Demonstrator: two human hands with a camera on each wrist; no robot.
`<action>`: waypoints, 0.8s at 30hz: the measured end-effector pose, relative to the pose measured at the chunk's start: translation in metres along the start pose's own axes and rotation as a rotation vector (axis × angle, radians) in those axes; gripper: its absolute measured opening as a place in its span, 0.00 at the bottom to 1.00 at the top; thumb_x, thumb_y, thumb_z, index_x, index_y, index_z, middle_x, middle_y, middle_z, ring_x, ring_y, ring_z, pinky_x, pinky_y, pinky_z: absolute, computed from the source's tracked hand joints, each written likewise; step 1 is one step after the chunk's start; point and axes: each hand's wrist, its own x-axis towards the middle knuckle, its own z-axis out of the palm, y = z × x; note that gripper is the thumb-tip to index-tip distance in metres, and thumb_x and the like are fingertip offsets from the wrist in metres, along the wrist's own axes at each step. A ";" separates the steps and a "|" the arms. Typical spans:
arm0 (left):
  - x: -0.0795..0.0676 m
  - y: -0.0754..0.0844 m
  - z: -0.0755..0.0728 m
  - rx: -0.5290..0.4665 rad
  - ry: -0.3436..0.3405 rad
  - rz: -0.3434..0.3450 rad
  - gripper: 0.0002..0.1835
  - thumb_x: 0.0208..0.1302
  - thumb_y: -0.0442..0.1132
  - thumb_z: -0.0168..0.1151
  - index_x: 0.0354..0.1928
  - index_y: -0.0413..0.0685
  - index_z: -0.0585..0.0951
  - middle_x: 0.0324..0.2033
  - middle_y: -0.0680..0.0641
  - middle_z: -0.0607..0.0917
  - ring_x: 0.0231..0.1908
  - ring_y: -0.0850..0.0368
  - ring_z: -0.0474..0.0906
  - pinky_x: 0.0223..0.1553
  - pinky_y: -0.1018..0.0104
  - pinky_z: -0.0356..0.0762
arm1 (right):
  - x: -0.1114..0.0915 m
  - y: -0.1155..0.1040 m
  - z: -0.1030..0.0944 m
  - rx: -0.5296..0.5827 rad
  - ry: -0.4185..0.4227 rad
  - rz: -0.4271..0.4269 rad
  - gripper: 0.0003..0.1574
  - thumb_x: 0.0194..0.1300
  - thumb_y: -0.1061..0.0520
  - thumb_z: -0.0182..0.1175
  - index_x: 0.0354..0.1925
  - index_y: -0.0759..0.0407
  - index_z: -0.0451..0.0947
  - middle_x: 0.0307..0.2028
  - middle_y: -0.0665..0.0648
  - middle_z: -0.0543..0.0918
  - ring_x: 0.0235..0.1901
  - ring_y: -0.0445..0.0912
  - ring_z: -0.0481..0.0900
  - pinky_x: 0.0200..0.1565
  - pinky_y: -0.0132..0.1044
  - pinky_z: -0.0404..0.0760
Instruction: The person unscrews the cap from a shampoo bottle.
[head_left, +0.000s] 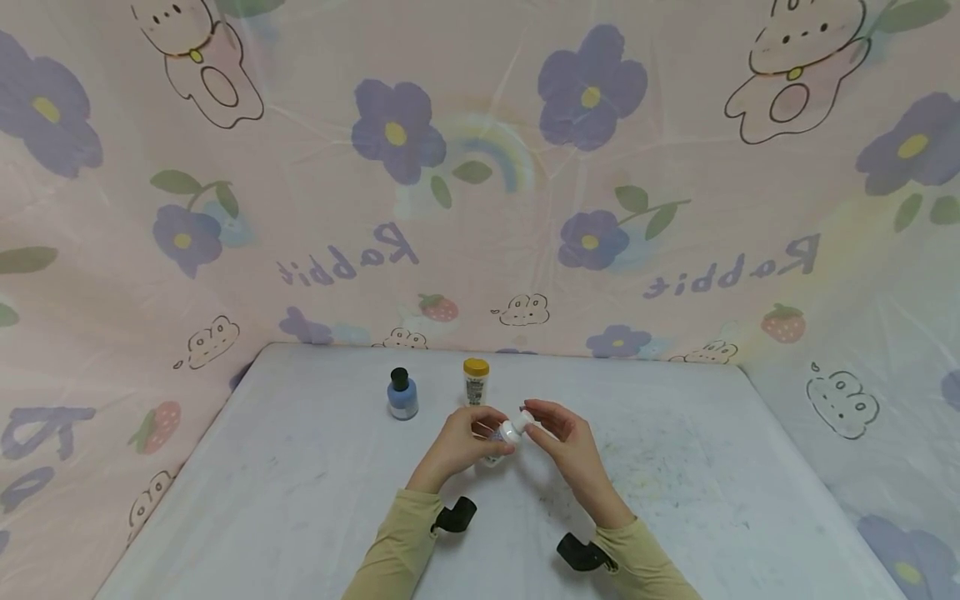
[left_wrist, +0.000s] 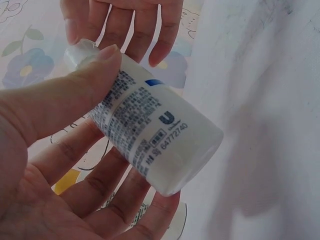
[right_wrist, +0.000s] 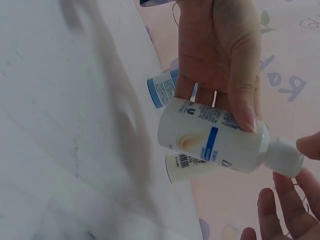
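A small white bottle with printed text and a blue label band is tilted above the table. My left hand grips its body, thumb across the printed side in the left wrist view. At the bottle's top end, thumb and forefinger of my right hand pinch the white cap. The right hand's other fingers are spread beside the cap. In the head view the fingers hide most of the bottle's body.
Behind the hands, a blue bottle with a black cap and a pale container with a yellow lid stand on the white table. A patterned cloth rises at the table's back edge.
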 end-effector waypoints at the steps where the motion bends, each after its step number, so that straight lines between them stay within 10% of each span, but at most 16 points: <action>1: 0.000 0.000 0.000 -0.001 0.000 -0.001 0.18 0.50 0.42 0.76 0.44 0.51 0.83 0.38 0.53 0.82 0.40 0.55 0.78 0.42 0.60 0.78 | 0.000 0.000 0.000 0.001 0.005 -0.001 0.24 0.60 0.58 0.67 0.55 0.63 0.76 0.51 0.60 0.81 0.56 0.53 0.74 0.61 0.53 0.65; 17: 0.000 0.000 0.001 0.011 -0.003 0.006 0.19 0.50 0.43 0.76 0.45 0.51 0.83 0.39 0.53 0.82 0.41 0.54 0.78 0.43 0.60 0.78 | -0.002 -0.033 0.011 -0.056 0.082 0.120 0.19 0.60 0.60 0.68 0.46 0.68 0.76 0.45 0.66 0.78 0.45 0.52 0.75 0.48 0.39 0.73; 24: 0.000 0.000 0.001 0.008 -0.004 -0.007 0.19 0.50 0.43 0.76 0.45 0.51 0.83 0.39 0.54 0.82 0.41 0.54 0.78 0.43 0.59 0.77 | -0.002 -0.035 0.011 -0.057 0.069 0.124 0.18 0.61 0.63 0.66 0.46 0.71 0.77 0.45 0.64 0.80 0.48 0.54 0.74 0.56 0.49 0.69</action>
